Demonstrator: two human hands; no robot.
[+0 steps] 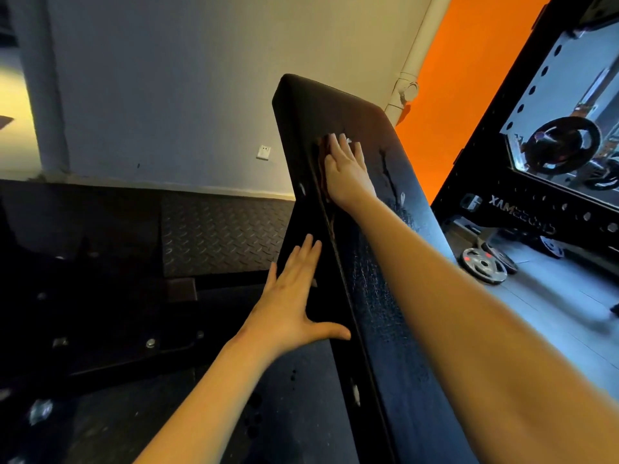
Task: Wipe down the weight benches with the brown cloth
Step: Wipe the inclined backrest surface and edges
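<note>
A black padded weight bench (pixel 378 283) runs tilted from bottom centre up toward the wall, its worn surface cracked. My right hand (pixel 346 169) lies flat with straight fingers near the bench's upper end, pressing the brown cloth (pixel 322 154) against the pad; only a dark brown strip of cloth shows at the hand's left edge. My left hand (pixel 294 296) rests flat against the bench's left side lower down, fingers straight and thumb spread out, holding nothing.
Dark diamond-plate flooring (pixel 214 232) and a black machine frame with bolts (pixel 150 343) lie to the left. A wall mirror (pixel 562 128) in a black rack stands to the right, reflecting weight plates (pixel 484 265). A white wall with a socket (pixel 263 152) and a pipe (pixel 410 85) is behind.
</note>
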